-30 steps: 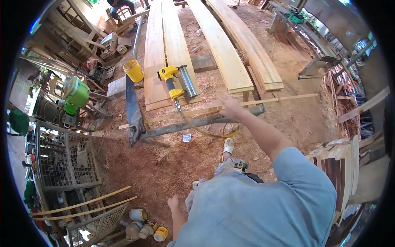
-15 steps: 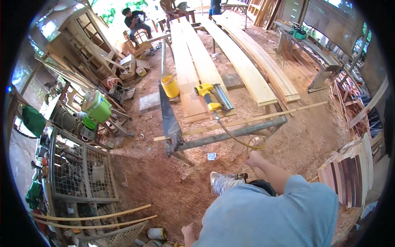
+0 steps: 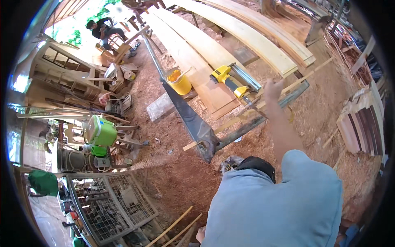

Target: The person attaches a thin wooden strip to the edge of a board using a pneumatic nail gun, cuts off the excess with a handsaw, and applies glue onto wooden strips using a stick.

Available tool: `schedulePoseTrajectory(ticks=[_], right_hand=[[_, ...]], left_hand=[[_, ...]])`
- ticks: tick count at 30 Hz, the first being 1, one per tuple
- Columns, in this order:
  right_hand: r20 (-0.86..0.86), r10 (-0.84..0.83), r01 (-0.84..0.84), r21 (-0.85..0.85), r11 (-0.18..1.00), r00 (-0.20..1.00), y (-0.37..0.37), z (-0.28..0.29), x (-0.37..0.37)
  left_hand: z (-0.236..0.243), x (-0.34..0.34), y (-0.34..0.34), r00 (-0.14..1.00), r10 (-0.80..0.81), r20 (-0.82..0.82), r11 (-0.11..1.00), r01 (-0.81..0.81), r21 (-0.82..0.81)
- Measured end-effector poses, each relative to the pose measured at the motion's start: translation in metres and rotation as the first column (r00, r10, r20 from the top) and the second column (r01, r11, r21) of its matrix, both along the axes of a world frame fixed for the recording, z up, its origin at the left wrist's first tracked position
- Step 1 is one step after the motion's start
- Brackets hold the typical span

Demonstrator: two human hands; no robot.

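Note:
My right hand (image 3: 273,88) reaches over the front of the wooden trestle, fingers slightly bent and apart, just right of a yellow-and-black nail gun (image 3: 223,75) with a long silver magazine. The gun rests on pale boards (image 3: 195,74), its hose fitting toward me. A thin wooden strip (image 3: 192,145) lies across the frame's near metal bar (image 3: 232,136), partly behind my forearm. A yellow bucket (image 3: 179,85) with a stick in it stands left of the gun. My left hand (image 3: 200,234) is mostly hidden by my body at the lower edge; its fingers are unclear.
A seated person (image 3: 106,31) is at the back left. A green cooler (image 3: 98,131) and wire-mesh panels (image 3: 108,199) are along the left, with loose strips (image 3: 177,222) below. Stacked dark and pale boards (image 3: 362,121) lean at the right. Sawdust covers the ground (image 3: 164,173).
My right hand dropped back toward my body half a second ago and has now risen forward beside the nail gun. The view has shifted and turned; my left hand is now mostly hidden.

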State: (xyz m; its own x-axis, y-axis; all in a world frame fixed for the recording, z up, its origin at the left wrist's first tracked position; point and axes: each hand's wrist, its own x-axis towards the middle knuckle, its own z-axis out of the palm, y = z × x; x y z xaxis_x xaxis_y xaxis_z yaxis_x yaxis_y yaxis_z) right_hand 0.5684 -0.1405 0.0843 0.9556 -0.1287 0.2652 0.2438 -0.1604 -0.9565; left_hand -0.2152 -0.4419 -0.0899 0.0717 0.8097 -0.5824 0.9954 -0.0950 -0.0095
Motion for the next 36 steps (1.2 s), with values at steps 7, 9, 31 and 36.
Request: schedulePoseTrajectory(ticks=[7, 9, 31, 36], right_hand=[[0.013, 0.331, -0.33, -0.033, 0.943, 0.944, -0.005, 0.029, -0.137], [-0.038, 0.343, -0.344, -0.045, 0.938, 0.939, 0.004, -0.002, -0.187], [-0.1, 0.446, -0.453, -0.317, 0.833, 0.89, 0.107, 0.036, -0.461], [-0.28, 0.373, -0.439, -0.229, 0.869, 0.884, 0.154, 0.014, -0.472]], left_hand=[[-0.025, -0.039, 0.077, 0.994, 0.11, 0.023, 0.977, -0.104, -0.184], [-0.039, -0.049, 0.114, 0.995, 0.088, 0.056, 0.981, -0.077, -0.176], [-0.076, -0.164, 0.628, 0.133, 0.919, 0.371, 0.373, -0.598, -0.709], [-0.11, -0.112, 0.677, 0.204, 0.902, 0.381, 0.428, -0.294, -0.855]])
